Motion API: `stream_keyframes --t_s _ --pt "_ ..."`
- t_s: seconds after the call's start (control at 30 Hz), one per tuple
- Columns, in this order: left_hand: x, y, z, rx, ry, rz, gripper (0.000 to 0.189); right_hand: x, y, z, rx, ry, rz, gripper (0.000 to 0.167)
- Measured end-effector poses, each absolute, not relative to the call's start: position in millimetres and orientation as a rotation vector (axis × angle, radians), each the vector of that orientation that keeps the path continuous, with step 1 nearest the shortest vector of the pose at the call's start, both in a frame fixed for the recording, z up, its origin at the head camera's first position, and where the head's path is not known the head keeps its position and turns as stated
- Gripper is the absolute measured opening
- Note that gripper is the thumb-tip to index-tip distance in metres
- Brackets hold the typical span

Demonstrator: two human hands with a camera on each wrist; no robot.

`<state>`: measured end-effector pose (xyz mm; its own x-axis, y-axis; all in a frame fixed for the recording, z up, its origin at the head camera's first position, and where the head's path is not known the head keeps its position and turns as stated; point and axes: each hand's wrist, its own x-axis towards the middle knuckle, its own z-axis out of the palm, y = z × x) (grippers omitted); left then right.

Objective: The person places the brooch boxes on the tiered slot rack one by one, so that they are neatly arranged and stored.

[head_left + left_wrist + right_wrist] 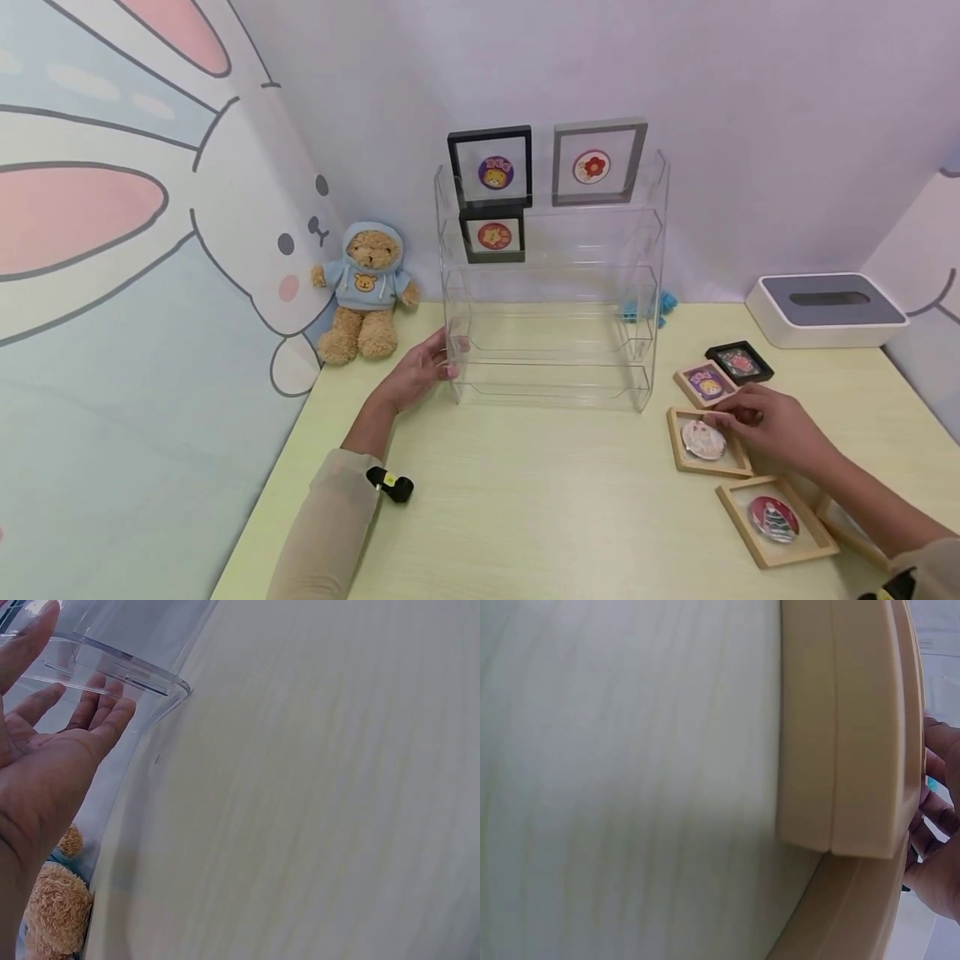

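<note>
A clear acrylic rack [551, 364] with several tiers stands mid-table. At its lower left side is my left hand [420, 371], thumb at the front edge and relaxed fingers behind the side panel. In the left wrist view its palm [52, 772] faces up beside the rack's edge [142, 679]. My right hand [772, 425] has bent fingers over the upper right corner of a wooden frame with a white round badge [703, 440]; I cannot tell whether they pinch it. Just beyond lies a smaller wooden frame with a purple bear badge [707, 383].
Black-framed bear [496, 172] and star [495, 237] badges and a grey-framed flower badge [592, 167] sit on the rack. A small black frame [740, 362] and a Christmas-tree badge frame [776, 521] lie right. A teddy bear [367, 292] and tissue box [828, 312] stand behind.
</note>
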<state>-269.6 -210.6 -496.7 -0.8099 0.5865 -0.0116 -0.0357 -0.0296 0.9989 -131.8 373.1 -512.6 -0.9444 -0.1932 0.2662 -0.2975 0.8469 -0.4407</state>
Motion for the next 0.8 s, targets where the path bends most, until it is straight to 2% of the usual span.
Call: stream_keyframes --t_s 0.2,0.6,0.8 --pt "-271 -211 -498 0.583 1.8 1.896 0.101 -129 371 -513 0.328 -2.872 0.747 0.012" --pt "-271 -211 -500 0.576 1.783 1.905 0.096 -127 376 -510 0.426 -2.794 0.722 0.017" --pt "-271 -211 -499 0.581 1.786 1.904 0.096 -128 377 -502 0.396 -2.871 0.772 0.01"
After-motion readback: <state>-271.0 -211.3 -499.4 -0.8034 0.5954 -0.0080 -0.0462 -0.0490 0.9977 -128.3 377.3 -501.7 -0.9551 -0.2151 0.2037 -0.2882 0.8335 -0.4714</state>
